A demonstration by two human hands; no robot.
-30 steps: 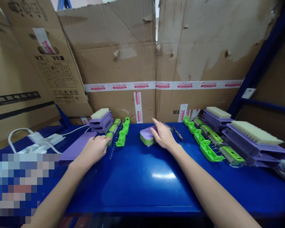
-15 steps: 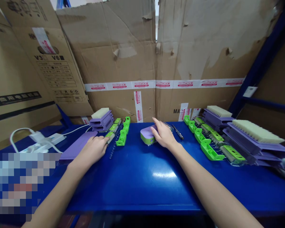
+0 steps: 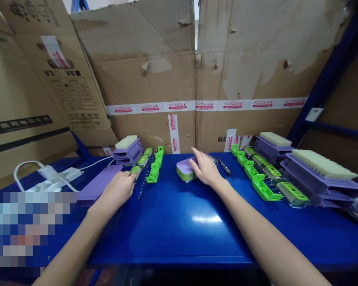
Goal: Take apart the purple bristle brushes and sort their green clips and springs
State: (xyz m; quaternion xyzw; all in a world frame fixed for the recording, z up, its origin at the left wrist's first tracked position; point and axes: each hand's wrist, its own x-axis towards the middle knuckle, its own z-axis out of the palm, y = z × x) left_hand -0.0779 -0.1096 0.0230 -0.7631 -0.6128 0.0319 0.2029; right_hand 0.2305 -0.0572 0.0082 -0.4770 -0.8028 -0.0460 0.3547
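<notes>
My left hand (image 3: 121, 186) is closed at the near end of the left row of green-topped clear pieces (image 3: 143, 160); what its fingertips hold, if anything, is hidden. My right hand (image 3: 205, 167) lies with fingers apart over the right part of a purple and green block (image 3: 185, 170) at the middle of the blue table. A clear item partly shows behind that hand. Just right of it lies a dark pen-like tool (image 3: 224, 166). A flat purple panel (image 3: 100, 183) is beside my left wrist. Bright green holders (image 3: 153, 171) stand right of the left row.
Purple racks with cream pads stand at the left (image 3: 127, 151) and right (image 3: 319, 174). More green holders (image 3: 261, 186) and clear pieces (image 3: 292, 194) line the right side. A white power strip (image 3: 52, 178) with cables is at far left. Cardboard (image 3: 155, 79) walls the back.
My left hand has shifted very slightly left at the near end of the row. The right hand and the block under it have stayed in place.
</notes>
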